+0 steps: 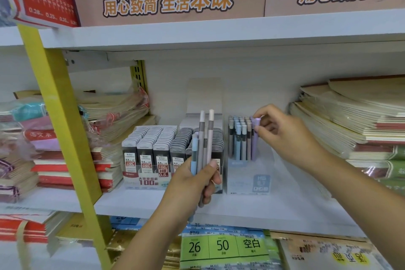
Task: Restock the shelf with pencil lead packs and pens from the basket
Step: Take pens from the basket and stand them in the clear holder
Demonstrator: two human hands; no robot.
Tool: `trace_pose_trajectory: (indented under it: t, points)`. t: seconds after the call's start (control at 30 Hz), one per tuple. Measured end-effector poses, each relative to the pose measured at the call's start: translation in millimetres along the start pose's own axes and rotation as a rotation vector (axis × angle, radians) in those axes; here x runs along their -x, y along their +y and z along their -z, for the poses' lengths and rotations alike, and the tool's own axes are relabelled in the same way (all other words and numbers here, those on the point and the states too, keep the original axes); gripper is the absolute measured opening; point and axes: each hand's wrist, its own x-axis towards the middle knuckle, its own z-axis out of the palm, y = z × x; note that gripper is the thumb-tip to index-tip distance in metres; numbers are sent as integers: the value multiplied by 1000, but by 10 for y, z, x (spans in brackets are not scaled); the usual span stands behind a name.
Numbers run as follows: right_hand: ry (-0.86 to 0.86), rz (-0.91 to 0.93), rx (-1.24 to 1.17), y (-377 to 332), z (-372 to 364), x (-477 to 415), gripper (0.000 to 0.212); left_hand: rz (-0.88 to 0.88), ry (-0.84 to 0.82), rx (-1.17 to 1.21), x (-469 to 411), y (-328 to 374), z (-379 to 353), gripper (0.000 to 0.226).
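Gripping slim, matte cylindrical pens [201, 138]

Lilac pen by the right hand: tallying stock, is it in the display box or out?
In: the lilac plastic pen stands upright in the translucent display box, right hand pinching its cap.

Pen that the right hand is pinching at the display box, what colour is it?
Pale lilac; the slim plastic pen shows best in the head view.
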Motion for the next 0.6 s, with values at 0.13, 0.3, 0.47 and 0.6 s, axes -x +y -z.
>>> trace_pose_trajectory:
  t: [0.13, 0.3, 0.47, 0.6]
  points:
    - [9, -15, 28, 10, 2, -25, 16, 6, 3, -15, 21, 19, -3, 37]
    - [26, -31, 269, 133, -78, -43, 15, 18, -3, 15, 44, 32, -15, 31]
    - [117, -60, 344, -24, -131, 8, 29, 0, -58, 5, 55, 13, -9, 28]
    - [-5, -156, -279, -498, -170, 89, 24, -24, -118, -32, 26, -11, -6, 33]
